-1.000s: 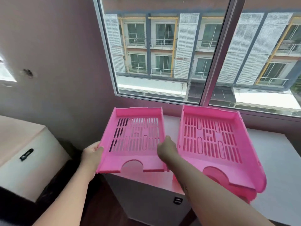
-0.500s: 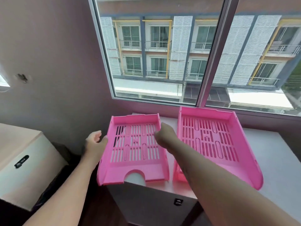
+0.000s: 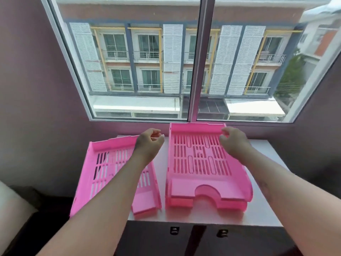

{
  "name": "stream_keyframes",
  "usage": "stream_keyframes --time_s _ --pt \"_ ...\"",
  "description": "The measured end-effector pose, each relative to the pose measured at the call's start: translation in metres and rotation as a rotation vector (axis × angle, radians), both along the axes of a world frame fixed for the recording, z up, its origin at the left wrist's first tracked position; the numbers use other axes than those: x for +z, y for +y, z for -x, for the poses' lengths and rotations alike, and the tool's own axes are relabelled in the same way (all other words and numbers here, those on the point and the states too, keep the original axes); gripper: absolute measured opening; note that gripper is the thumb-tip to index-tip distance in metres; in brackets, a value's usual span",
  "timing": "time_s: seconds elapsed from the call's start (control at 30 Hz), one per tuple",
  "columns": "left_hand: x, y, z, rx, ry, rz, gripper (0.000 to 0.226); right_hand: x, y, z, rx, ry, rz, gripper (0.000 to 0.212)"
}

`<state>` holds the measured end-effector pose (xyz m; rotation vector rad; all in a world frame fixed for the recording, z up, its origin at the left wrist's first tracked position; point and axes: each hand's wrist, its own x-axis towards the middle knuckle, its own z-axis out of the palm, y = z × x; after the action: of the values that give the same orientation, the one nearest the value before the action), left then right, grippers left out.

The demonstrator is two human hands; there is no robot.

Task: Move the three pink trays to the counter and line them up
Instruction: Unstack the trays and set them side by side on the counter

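Note:
A single pink tray (image 3: 110, 167) lies on the white counter (image 3: 263, 209) at the left, turned slightly, its left side hanging past the counter's edge; my left forearm crosses over it. To its right a pink tray (image 3: 201, 161) rests on another pink tray (image 3: 234, 206), whose front edge shows beneath it. My left hand (image 3: 150, 143) hovers by the top tray's far left corner, fingers loosely curled and holding nothing. My right hand (image 3: 233, 142) is over its far right corner, fingers apart, next to the back rim.
A large window (image 3: 195, 71) rises right behind the counter. Dark cabinet doors with two handles (image 3: 174, 230) sit below the counter top. A pale piece of furniture (image 3: 9, 209) stands low at the left. Bare counter shows right of the stacked trays.
My hands have let go of the left tray, which now rests on the counter. Both hands have moved right, to the far corners of the stacked trays.

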<state>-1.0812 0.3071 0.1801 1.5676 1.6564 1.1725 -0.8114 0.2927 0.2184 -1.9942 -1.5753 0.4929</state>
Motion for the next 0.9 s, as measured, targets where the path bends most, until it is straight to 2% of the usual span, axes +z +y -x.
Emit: stream_keyframes --time_s 0.1,0.23,0.3,0.37,0.43,0.47,0.53,0.67,0.9 --pt "-0.007 0.003 -0.023 -0.038 0.040 0.026 0.027 -0.003 -0.008 -0.027 -0.077 0.006 0.009 0.036" --pt "-0.033 -0.005 -0.033 0.023 0.079 0.131 0.038 -0.028 -0.025 -0.039 -0.113 0.023 0.094 0.038" --pt "-0.047 -0.013 -0.036 0.047 0.055 0.179 0.040 -0.045 -0.033 -0.040 -0.102 0.027 0.148 0.031" --pt "-0.060 -0.020 -0.041 0.050 0.045 0.220 0.033 -0.061 -0.038 -0.041 -0.096 0.043 0.212 0.023" --pt "-0.069 -0.024 -0.044 0.048 0.077 0.256 0.013 -0.071 -0.041 -0.042 -0.115 0.059 0.243 0.026" --pt "-0.070 -0.025 -0.045 0.060 0.091 0.269 0.011 -0.073 -0.041 -0.043 -0.132 0.075 0.242 0.027" --pt "-0.067 -0.024 -0.047 0.098 0.085 0.269 0.020 -0.072 -0.039 -0.046 -0.158 0.116 0.221 0.029" --pt "-0.047 -0.019 -0.058 0.114 0.053 0.194 0.025 -0.060 -0.037 -0.062 -0.156 0.153 0.126 0.027" --pt "-0.024 -0.021 -0.147 -0.040 -0.003 0.143 0.014 -0.052 -0.062 -0.145 -0.287 0.144 0.019 0.024"
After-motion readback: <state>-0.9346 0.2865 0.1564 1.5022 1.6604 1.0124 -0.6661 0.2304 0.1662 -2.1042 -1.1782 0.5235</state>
